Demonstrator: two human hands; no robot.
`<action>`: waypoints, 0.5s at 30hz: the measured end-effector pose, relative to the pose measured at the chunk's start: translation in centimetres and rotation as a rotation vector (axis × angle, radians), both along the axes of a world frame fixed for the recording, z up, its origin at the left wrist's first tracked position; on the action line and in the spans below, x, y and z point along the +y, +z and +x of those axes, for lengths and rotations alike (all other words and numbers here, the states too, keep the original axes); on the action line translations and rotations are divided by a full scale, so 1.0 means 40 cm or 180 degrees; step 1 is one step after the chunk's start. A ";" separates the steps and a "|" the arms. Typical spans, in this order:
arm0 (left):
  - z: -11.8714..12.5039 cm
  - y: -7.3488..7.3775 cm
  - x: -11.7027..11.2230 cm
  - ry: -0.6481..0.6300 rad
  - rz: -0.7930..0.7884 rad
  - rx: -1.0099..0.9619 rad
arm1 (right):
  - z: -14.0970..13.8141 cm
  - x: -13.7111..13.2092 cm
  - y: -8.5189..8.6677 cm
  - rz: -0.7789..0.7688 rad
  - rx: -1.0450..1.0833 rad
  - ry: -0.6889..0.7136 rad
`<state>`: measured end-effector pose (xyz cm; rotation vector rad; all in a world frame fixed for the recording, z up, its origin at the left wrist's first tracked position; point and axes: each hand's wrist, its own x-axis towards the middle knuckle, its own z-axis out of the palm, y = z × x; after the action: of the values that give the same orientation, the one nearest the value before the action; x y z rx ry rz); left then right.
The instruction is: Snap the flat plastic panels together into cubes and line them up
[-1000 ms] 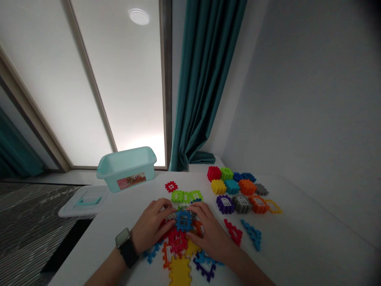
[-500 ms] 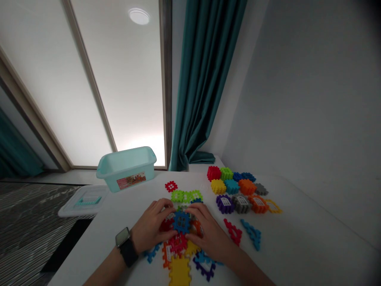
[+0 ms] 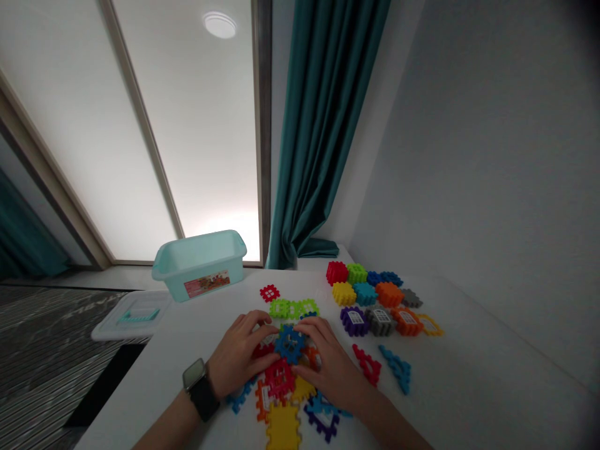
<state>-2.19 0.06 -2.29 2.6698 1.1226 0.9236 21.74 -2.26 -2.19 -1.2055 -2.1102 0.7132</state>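
A blue waffle-shaped plastic building block [image 3: 289, 344] stands in the middle of the pile, gripped between my left hand [image 3: 239, 350] and my right hand [image 3: 329, 355]. Fingertips from both sides press on its edges. Directly under and around it lie more blocks: a red one [image 3: 280, 379], a yellow one [image 3: 283, 428], an orange one [image 3: 261, 400] and a purple one [image 3: 323, 422]. My palms hide other pieces beneath them. A joined green row [image 3: 293, 308] lies just beyond my fingers.
The white table [image 3: 450, 375] drops away at the left edge. Several sorted blocks [image 3: 375, 300] sit to the right, with red and blue strips [image 3: 368, 365] nearer. A mint plastic bin [image 3: 199, 265] and its lid [image 3: 134, 315] stand at the far left.
The blue block has turned a little between my fingers and shifted slightly to the right. My hands stay close around it, and the surrounding pieces look unmoved.
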 end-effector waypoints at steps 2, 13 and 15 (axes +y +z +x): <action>0.004 0.000 -0.001 0.0040 0.0016 -0.0057 | -0.011 -0.002 -0.006 0.0082 0.0044 -0.0118; -0.007 0.005 0.006 0.0059 0.0054 0.0089 | 0.003 0.007 -0.024 0.0351 -0.0115 -0.0208; -0.010 0.005 0.007 0.0011 0.0030 0.0172 | 0.009 0.010 -0.028 0.0425 -0.0193 -0.0163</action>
<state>-2.61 0.35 -2.08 2.7169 1.1366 0.8646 22.10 -1.87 -3.30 -1.2170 -2.1319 0.5105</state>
